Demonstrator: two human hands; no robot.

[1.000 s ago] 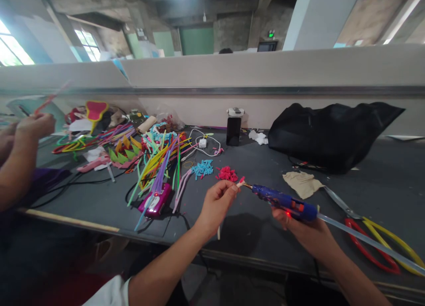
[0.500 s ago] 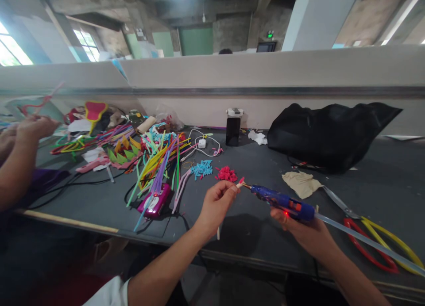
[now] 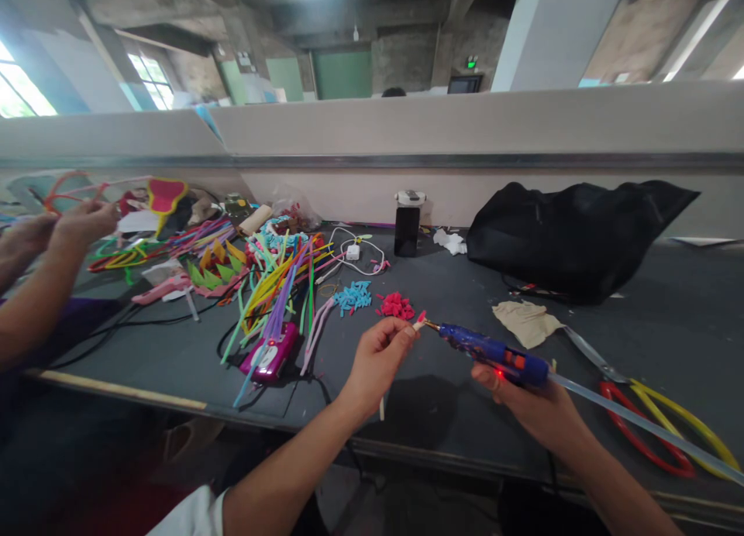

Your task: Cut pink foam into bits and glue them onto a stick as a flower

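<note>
Between the thumb and fingers of my left hand is a pale pipe cleaner, its lower end hanging below the hand. A small red piece sits at its tip. My right hand is wrapped round a blue hot glue gun, with a red light glowing on its underside. A long clear glue stick runs out of its back end. The gun's metal nozzle points left, right beside the red tip; whether they touch I cannot tell. Just behind lie a pile of red pieces and a pile of blue pieces.
Scissors with red and yellow handles lie at right beside a beige cloth. A black bag and a dark phone stand behind. At left are colourful pipe cleaners, a purple box and a co-worker's hands.
My hands hold nearly the same pose; the nozzle appears slightly off the red tip. The co-worker's hands at left have shifted right and a little lower with their pipe cleaners.
</note>
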